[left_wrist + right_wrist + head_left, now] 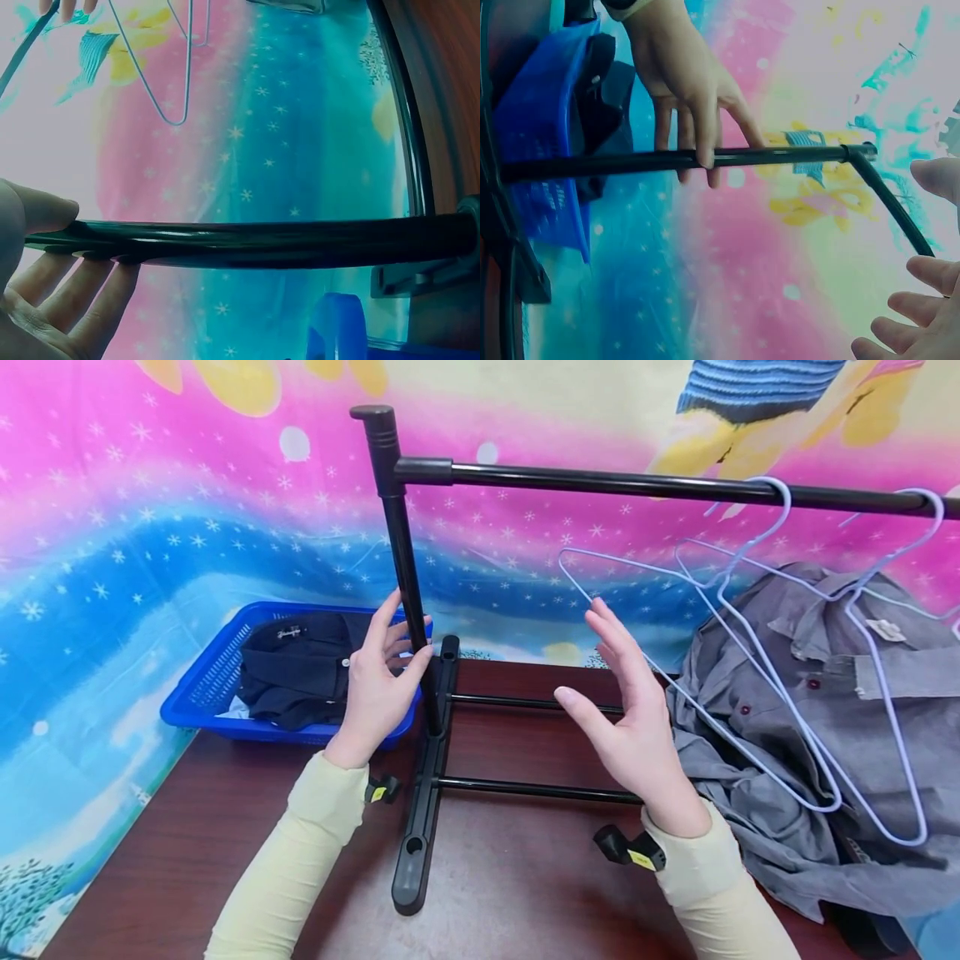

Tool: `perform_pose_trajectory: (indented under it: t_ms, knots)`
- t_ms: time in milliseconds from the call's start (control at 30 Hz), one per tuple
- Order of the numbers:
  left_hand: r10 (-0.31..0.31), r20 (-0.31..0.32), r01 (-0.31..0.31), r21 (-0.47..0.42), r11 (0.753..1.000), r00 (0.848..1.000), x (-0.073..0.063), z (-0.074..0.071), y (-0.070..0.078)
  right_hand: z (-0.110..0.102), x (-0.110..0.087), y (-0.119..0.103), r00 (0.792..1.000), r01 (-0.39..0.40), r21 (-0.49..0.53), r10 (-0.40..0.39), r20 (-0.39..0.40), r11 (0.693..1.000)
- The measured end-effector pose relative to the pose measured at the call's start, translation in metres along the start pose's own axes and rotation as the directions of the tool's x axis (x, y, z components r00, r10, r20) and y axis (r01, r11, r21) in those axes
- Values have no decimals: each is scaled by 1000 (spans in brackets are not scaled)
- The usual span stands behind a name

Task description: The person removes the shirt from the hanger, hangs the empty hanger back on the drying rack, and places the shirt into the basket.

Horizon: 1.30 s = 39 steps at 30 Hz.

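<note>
1. Currently, the black upright post (414, 618) rises at the left end of the garment rack (386, 452), set into a foot bar (427, 785) on the wooden table (510, 860).
2. I have my left hand (378, 685) round that post, thumb on one side, fingers on the other, in what looks like a light hold.
3. My right hand (637, 735) is raised and holds nothing, thumb and fingers well apart.
4. Pushing the post sideways could skid the rack, I judge, and jolt the blue basket (198, 681) just beside it, with its navy buttoned garment (292, 668).
5. Bare lilac wire hangers (786, 508) hang from the top rail (555, 479); tilting it might set them sliding, or a stray finger could snag one.
6. Swinging, they might catch the rumpled grey shirt (840, 718) behind them.
</note>
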<state>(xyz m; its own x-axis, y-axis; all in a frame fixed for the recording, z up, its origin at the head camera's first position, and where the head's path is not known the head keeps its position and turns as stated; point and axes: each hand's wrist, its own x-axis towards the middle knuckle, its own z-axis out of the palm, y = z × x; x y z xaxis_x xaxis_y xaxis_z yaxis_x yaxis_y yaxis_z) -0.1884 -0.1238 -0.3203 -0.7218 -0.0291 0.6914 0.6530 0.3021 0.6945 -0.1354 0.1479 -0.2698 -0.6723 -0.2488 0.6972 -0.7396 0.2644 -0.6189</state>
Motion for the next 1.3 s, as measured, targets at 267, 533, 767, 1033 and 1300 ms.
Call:
perform_pose_trajectory:
  t_ms: [267, 533, 767, 1033, 1300]
  knots:
    - [18, -10, -18, 22, 1000, 1000, -1, 0, -1, -20, -1, 25, 999, 2, -33, -4, -51, 999]
    - [-1, 0, 1, 28, 1000, 1000, -1, -1, 0, -33, 1, 23, 995, -4, -40, 0, -102, 999]
    - [-21, -2, 21, 31, 999, 1000, -2, -3, 0, -37, 6, -4, 991, -8, -42, 2, -136, 999]
    - [-49, 2, 49, 33, 998, 999, -2, -3, -18, -52, 4, 6, 984, -36, -92, 19, -179, 995]
    - [-33, 24, 33, 18, 999, 999, -2, -3, -33, -69, 0, 16, 976, -58, -113, 33, -215, 992]
